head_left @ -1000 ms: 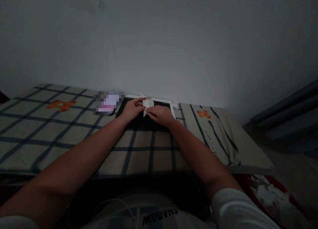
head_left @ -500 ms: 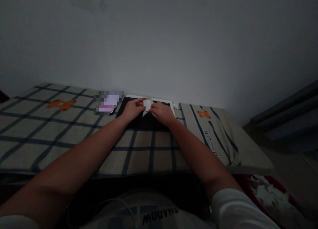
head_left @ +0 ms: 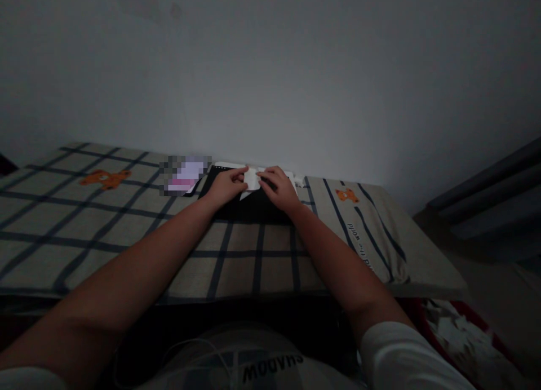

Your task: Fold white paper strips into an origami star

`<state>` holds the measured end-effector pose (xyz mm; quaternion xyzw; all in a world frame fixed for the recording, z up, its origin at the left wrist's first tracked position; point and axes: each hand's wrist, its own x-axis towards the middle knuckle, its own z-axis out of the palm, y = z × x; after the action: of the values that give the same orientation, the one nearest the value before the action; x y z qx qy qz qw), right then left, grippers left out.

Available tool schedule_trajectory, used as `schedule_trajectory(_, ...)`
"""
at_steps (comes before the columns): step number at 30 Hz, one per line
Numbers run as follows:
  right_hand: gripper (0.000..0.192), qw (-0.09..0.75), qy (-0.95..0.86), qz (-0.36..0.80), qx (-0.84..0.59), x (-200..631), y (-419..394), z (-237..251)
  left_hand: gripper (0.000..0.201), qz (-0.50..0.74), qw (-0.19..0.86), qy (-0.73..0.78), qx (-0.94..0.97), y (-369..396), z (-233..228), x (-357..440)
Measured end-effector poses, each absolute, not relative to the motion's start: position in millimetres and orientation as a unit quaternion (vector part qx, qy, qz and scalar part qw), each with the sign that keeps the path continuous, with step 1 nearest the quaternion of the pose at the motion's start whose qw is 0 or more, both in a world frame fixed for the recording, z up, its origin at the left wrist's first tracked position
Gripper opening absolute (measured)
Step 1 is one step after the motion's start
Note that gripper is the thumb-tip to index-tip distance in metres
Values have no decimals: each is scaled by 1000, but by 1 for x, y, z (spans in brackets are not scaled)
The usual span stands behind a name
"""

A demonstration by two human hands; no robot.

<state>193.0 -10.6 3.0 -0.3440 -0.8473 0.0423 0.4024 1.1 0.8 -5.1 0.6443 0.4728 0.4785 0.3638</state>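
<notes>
A small piece of folded white paper (head_left: 252,180) is held over a black board or folder, with a pointed corner hanging at its lower left. My left hand (head_left: 226,187) grips its left edge, thumb below and fingers above. On the opposite side, my right hand (head_left: 280,189) has its thumb and fingertips at the paper's right edge, the other fingers slightly raised. Beneath both hands lies the black board (head_left: 240,211), with a row of white marks along its far edge. Fine creases in the paper are too dim to make out.
A phone with a lit, blurred screen (head_left: 186,176) lies left of the board. White sheets (head_left: 291,176) show behind it. A checked cloth (head_left: 127,221) covers the table against the wall (head_left: 270,80). Below right, a red bin (head_left: 460,311) holds white paper scraps.
My right hand's fingers have loosened and lifted a little at the paper's right edge. The paper has turned slightly and shows a flatter, squarer face. My left hand stays nearly in place.
</notes>
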Motion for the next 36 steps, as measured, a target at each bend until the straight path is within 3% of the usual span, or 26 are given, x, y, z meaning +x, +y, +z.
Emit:
schedule_trajectory(5,32,484,-736,196,-430,201,11,-10,65,440,404,426,680,-3,-3,3)
schedule_trajectory(9,42,466,-677,389,-417,204,17,-16,65,416,449,384,691,-5,-4,5)
schedule_trajectory(14,35,446,-639,496,-384,201,13,-16,64,400,440,377,710,-9,0,6)
schedule_trajectory(21,34,454,-591,558,-366,201,16,-19,60,393,390,361,750,-12,-1,8)
schedule_trajectory(36,35,472,-559,575,-367,197,14,-16,59,374,359,344,783,-15,-1,9)
